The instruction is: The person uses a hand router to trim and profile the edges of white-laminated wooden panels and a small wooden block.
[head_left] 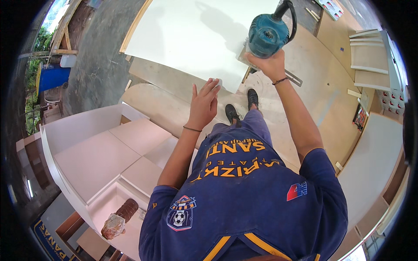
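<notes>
One power tool (266, 37), two wristbands (192, 129), two shoes (252, 99)

Navy jersey (252, 209), dark wristbands (192, 129)

L hand (204, 103) ext'd, R hand (269, 65) curled

Everything here is pointing to a woodworking workshop, apparently one making cabinets. A teal corded power tool (267, 35) is meeting the edge of a large white panel (174, 35), while a big pale cabinet carcass (93, 163) with compartments is standing at the left. Cut boards (370, 56) are lining the right side, and thin wood offcuts (312, 14) are lying near the top. A bare grey floor (93, 50) is spreading toward daylight at the left (greenery (43, 40) is showing there).
</notes>
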`<state>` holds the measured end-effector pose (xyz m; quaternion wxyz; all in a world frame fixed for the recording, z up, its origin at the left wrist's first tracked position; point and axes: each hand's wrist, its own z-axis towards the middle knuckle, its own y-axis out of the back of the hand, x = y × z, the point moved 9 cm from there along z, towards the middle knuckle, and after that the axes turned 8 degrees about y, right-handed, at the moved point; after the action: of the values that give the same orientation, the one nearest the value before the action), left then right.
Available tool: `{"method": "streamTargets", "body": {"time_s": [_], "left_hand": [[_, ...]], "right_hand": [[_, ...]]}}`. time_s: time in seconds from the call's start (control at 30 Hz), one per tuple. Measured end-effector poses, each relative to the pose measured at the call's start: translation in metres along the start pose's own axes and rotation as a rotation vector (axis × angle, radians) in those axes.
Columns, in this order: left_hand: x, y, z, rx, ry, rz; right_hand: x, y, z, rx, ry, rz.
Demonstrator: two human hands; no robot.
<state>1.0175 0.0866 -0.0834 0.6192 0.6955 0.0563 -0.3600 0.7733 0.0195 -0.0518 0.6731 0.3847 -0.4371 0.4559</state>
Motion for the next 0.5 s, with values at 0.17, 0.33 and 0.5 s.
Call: {"method": "streamTargets", "body": {"time_s": [0.17,0.33,0.5], "left_hand": [[0.0,0.005,0.002,-0.01,0.02,-0.061],[0.003,0.007,0.003,-0.005,0.042,-0.166],[0.008,0.005,-0.002,0.04,0.026,-0.147]], "right_hand": [[0.01,-0.013,-0.022,0.057,-0.02,-0.074],[-0.002,-0.042,-0.081,0.145,-0.11,-0.061],[0.012,-0.066,-0.121,0.1,0.002,0.157]]}}
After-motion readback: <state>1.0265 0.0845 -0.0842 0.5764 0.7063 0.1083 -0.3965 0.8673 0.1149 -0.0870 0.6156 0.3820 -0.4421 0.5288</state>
